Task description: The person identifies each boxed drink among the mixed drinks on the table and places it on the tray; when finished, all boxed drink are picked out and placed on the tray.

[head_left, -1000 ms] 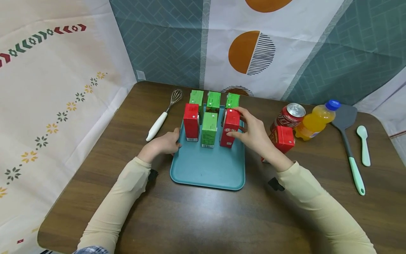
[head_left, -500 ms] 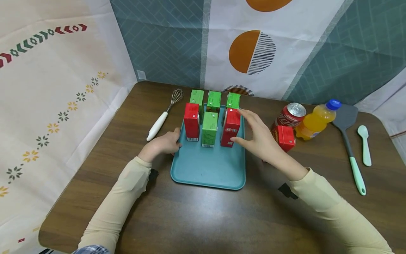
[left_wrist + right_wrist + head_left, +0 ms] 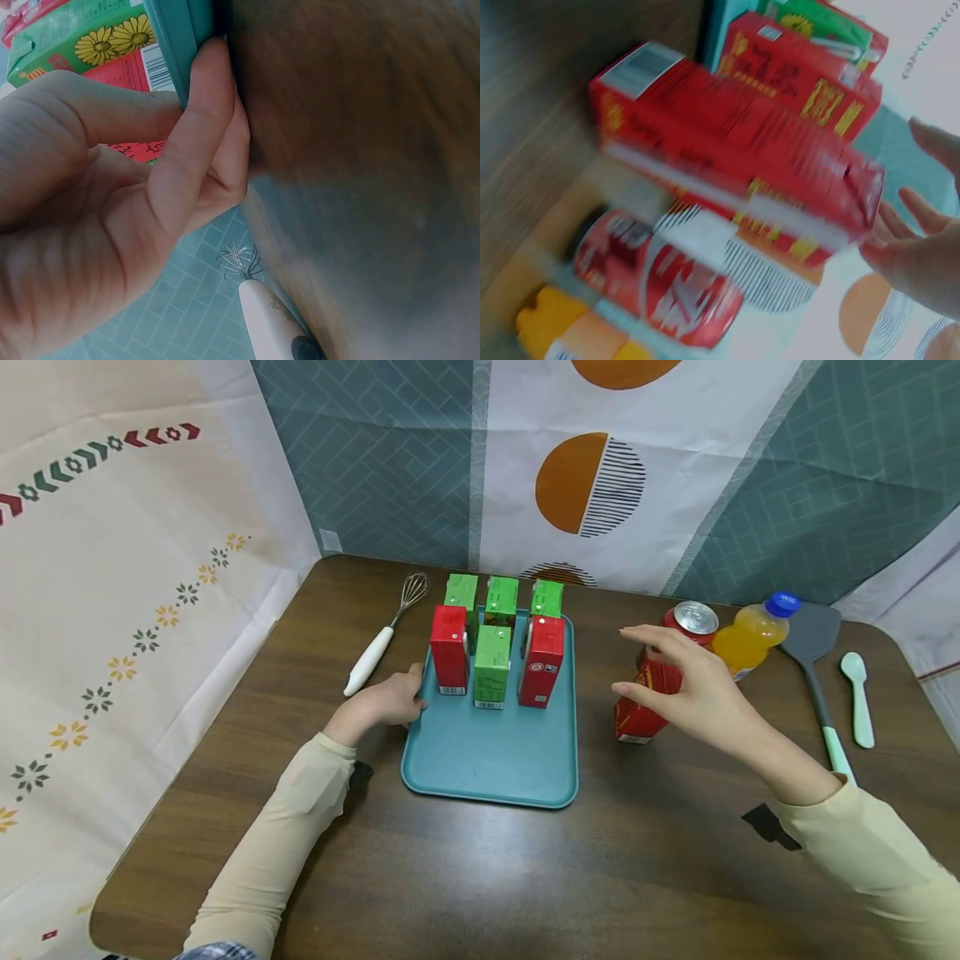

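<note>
My left hand [image 3: 378, 700] pinches the left rim of a teal tray [image 3: 487, 760], its thumb and fingers on the edge in the left wrist view. On the tray stand two red drink cartons, one at left [image 3: 450, 656] and one at right [image 3: 542, 668]. A green drink carton [image 3: 492, 672] is between them, with several more green ones behind. My right hand [image 3: 693, 693] is over the table right of the tray, thumb and fingers spread apart. Close to it stands another red drink carton [image 3: 735, 142], partly hidden by the hand in the head view.
Behind the right hand are a red soda can [image 3: 656, 277] and an orange drink bottle [image 3: 750, 639] with a blue cap. Farther right lie a grey spatula [image 3: 812, 639] and a pale green spoon [image 3: 861, 702]. A white-handled whisk [image 3: 371, 660] lies left of the tray.
My right hand has let go of the right-hand red carton on the tray and moved right to the red carton on the table. The left hand stays on the tray rim.
</note>
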Available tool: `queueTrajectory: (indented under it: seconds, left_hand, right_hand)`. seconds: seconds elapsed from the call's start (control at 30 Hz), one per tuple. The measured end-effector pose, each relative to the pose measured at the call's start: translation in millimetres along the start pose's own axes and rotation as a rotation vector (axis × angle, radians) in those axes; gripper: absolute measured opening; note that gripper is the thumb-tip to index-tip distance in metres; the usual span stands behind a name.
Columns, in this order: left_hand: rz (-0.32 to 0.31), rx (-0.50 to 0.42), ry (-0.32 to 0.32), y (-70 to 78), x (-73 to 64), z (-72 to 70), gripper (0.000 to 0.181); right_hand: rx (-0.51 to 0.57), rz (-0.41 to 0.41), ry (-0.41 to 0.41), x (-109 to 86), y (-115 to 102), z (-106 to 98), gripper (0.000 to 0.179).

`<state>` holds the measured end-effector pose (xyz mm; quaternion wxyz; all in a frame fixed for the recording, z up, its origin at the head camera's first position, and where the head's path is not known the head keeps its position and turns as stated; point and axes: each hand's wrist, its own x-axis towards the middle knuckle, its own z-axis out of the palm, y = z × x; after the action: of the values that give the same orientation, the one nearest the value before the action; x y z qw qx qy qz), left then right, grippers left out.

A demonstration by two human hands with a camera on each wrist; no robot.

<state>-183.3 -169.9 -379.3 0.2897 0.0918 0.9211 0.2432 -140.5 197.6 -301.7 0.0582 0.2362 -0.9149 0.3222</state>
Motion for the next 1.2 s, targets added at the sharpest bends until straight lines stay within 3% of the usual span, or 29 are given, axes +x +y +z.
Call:
queueTrajectory:
  seconds: [0.27,0.53,0.8,0.97,1.2]
  left_hand:
    - [0.012,-0.01,0.005,-2.2,-0.9,1.9,0.067]
    - [0.014,0.0,0.006,-2.1,-1.4,1.8,0.066]
    - [0.014,-0.008,0.002,-1.2,0.1,2.6,0.067]
    - [0.021,0.003,0.001,0.6,-0.5,1.7,0.067]
    - [0.04,-0.02,0.009,-0.7,0.1,1.1,0.067]
  right_hand:
    - [-0.061,0.057,-0.039,-17.8,22,-16,0.066]
    - [0.172,0.235,-0.148,-24.0,54,-10,0.083]
    - [0.253,0.269,-0.177,-31.6,83,11,0.077]
    - [0.23,0.275,-0.128,-35.7,85,16,0.07]
    - [0.369,0.327,-0.023,-37.1,70,23,0.065]
